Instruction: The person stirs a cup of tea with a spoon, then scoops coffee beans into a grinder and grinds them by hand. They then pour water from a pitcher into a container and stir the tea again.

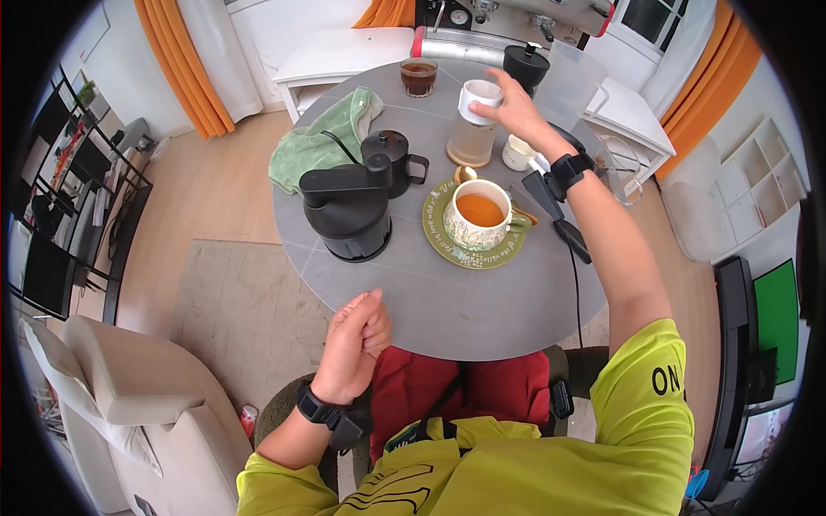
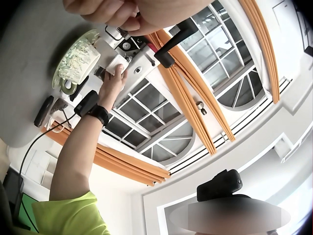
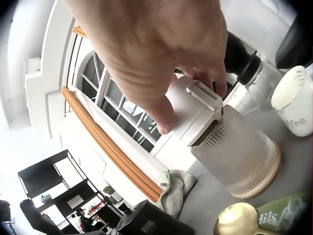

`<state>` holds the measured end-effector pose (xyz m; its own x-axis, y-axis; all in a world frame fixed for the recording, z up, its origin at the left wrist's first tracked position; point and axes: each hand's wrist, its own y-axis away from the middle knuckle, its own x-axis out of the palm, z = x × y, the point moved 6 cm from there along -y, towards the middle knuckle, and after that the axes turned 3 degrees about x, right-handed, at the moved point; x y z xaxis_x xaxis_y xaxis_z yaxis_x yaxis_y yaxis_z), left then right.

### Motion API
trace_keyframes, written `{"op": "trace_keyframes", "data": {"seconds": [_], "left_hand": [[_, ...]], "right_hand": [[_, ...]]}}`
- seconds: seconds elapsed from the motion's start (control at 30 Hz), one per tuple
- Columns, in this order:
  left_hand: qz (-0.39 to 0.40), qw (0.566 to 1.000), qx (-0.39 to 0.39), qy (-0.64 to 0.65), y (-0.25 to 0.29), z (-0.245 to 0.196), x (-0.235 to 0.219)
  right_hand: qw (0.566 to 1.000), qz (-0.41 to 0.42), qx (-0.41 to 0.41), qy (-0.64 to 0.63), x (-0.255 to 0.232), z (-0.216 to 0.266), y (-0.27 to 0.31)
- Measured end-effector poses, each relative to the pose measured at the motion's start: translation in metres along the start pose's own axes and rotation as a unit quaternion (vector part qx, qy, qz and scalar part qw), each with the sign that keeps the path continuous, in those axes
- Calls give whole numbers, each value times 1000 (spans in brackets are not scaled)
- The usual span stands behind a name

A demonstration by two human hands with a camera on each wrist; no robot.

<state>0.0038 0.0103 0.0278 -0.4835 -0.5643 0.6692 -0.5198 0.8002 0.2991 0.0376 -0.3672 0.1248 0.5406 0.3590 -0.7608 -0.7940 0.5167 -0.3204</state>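
From the head view, the right hand [image 1: 527, 113] holds the white lid [image 1: 479, 96] of a clear jar [image 1: 471, 143] on the far part of the round grey surface [image 1: 430, 318], a small white cup [image 1: 517, 156] just beside it. The left hand [image 1: 357, 331] is curled, holding nothing, just off the near edge — bare room lies between that edge and the green saucer [image 1: 449, 246].

From the left wrist, the left fingers [image 2: 113, 13] look folded in.

From the right wrist, thumb and fingers bracket the lid; open surface separates jar and green cloth [image 3: 175, 195].
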Motion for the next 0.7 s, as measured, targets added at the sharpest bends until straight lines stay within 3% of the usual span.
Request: {"op": "trace_keyframes", "data": {"seconds": [0.1, 0.2, 0.7], "left_hand": [[1, 1000, -3, -2, 0, 1, -1], [1, 1000, -5, -2, 0, 1, -1], [5, 1000, -12, -2, 0, 2, 0]], "right_hand": [[996, -89, -19, -2, -16, 7, -4], [998, -56, -25, 26, -18, 16, 2], [997, -68, 16, -11, -20, 5, 1]]}}
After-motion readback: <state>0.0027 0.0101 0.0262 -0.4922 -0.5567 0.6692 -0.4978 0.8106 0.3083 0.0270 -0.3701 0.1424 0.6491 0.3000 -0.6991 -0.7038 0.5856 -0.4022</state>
